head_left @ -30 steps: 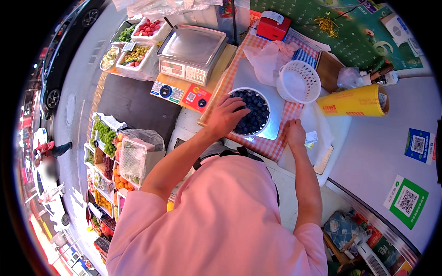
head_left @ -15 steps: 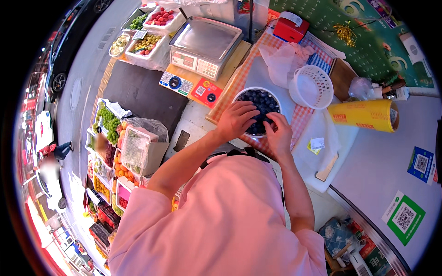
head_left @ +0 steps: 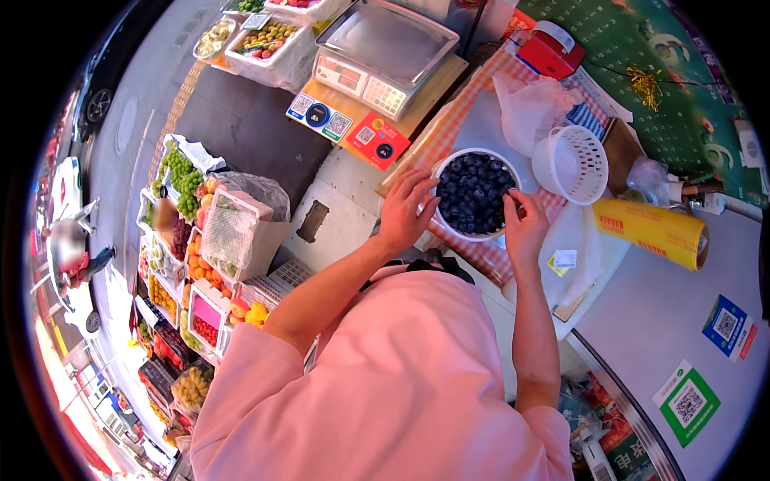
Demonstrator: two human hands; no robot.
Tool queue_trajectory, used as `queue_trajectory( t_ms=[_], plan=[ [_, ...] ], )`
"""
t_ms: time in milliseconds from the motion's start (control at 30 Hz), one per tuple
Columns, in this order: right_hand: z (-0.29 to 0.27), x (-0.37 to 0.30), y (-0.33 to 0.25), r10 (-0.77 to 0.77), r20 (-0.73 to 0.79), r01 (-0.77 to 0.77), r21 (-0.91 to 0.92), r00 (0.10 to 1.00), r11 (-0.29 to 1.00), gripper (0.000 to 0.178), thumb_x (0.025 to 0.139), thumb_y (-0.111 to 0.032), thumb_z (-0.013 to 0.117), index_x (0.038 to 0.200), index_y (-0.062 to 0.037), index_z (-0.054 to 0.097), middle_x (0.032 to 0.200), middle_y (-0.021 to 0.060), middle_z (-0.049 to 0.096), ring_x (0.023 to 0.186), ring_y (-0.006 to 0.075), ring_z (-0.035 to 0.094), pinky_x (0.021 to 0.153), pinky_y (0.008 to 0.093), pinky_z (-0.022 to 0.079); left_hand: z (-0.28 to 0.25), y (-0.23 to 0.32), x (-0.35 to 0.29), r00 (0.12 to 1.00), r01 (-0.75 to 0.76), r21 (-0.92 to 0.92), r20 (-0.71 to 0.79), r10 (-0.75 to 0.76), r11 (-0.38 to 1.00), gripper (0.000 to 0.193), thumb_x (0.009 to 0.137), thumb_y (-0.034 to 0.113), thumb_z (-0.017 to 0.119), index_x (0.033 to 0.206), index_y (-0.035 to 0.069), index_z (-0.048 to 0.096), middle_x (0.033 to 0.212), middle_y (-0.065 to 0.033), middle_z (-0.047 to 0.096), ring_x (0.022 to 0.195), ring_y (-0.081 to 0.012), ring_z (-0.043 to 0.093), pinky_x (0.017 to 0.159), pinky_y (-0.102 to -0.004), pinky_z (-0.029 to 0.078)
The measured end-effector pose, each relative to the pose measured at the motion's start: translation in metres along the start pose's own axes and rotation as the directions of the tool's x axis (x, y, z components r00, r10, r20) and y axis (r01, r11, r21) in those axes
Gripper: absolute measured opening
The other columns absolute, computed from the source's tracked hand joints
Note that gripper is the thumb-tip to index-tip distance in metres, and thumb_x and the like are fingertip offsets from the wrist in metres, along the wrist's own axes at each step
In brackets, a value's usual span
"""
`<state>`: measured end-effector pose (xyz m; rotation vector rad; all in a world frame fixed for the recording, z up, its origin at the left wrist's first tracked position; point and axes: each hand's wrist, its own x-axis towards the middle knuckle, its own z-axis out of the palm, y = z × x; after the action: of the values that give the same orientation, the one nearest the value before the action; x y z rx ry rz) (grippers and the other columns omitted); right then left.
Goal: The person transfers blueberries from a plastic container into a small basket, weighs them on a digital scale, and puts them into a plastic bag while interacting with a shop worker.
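A round white tub [head_left: 478, 237] full of dark blueberries [head_left: 475, 192] stands on the checked cloth in front of me. At its left rim is my left hand [head_left: 407, 210], fingers apart and slightly curved, with nothing seen in them. My right hand [head_left: 526, 228] is at the opposite rim, thumb and fingertips pinched together. Whatever lies in that pinch, if anything, is too small to make out. Just beyond the tub, a white slotted plastic basket [head_left: 547, 170] leans on its side by a crumpled translucent plastic bag [head_left: 523, 114].
A weighing scale [head_left: 385, 48] stands beyond to the left. On the right are a yellow roll [head_left: 654, 228], a white board [head_left: 603, 268] and a grey counter [head_left: 642, 321]. Fruit crates [head_left: 241, 232] line the left side, with a person [head_left: 80, 256] in the street past them.
Both hands have moved apart from over the blueberries to the tub's two sides, uncovering the fruit. The right fingers have drawn into a pinch. The whole view has shifted a little.
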<state>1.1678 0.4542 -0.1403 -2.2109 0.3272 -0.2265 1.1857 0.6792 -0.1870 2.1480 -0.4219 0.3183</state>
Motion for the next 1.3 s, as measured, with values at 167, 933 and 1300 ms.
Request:
queue_trajectory(
  t_ms=[167,933,1300],
  plan=[
    [0.013,0.023,-0.012,-0.181,0.042,0.186,-0.207,0.982,0.960,0.016,0.083,-0.014,0.071,0.095,-0.0040,0.070,0.084,0.0087,0.060,0.070,0.0248,0.061,0.064,0.0350,0.049,-0.003,-0.002,0.009,1.000,0.028,-0.034,-0.013,-0.029,0.999,0.037,0.077,0.004,0.072,0.112,0.006,0.063,0.118,-0.0131,0.060,0.111,-0.0340,0.056,0.093,-0.0414,0.047],
    [-0.008,-0.001,-0.060,0.474,0.378,-0.606,0.481,0.796,0.634,0.021,0.086,-0.015,0.071,0.101,-0.0003,0.071,0.068,-0.0048,0.056,0.049,0.0000,0.038,0.042,0.0179,0.025,-0.018,0.034,0.040,0.993,0.019,-0.320,0.118,0.020,0.947,0.035,0.074,0.009,0.079,0.106,0.005,0.067,0.099,-0.0109,0.066,0.087,-0.0253,0.065,0.076,-0.0332,0.053],
    [-0.022,-0.008,0.026,0.291,0.215,-0.336,0.212,0.932,0.918,0.025,0.091,-0.018,0.066,0.108,0.0001,0.070,0.099,0.0055,0.069,0.081,0.0110,0.060,0.070,0.0249,0.049,-0.105,-0.072,-0.277,0.585,0.811,0.160,-0.259,-0.769,0.563,0.021,0.083,0.023,0.072,0.096,0.006,0.069,0.090,-0.0107,0.068,0.078,-0.0241,0.066,0.070,-0.0335,0.052]
  ],
)
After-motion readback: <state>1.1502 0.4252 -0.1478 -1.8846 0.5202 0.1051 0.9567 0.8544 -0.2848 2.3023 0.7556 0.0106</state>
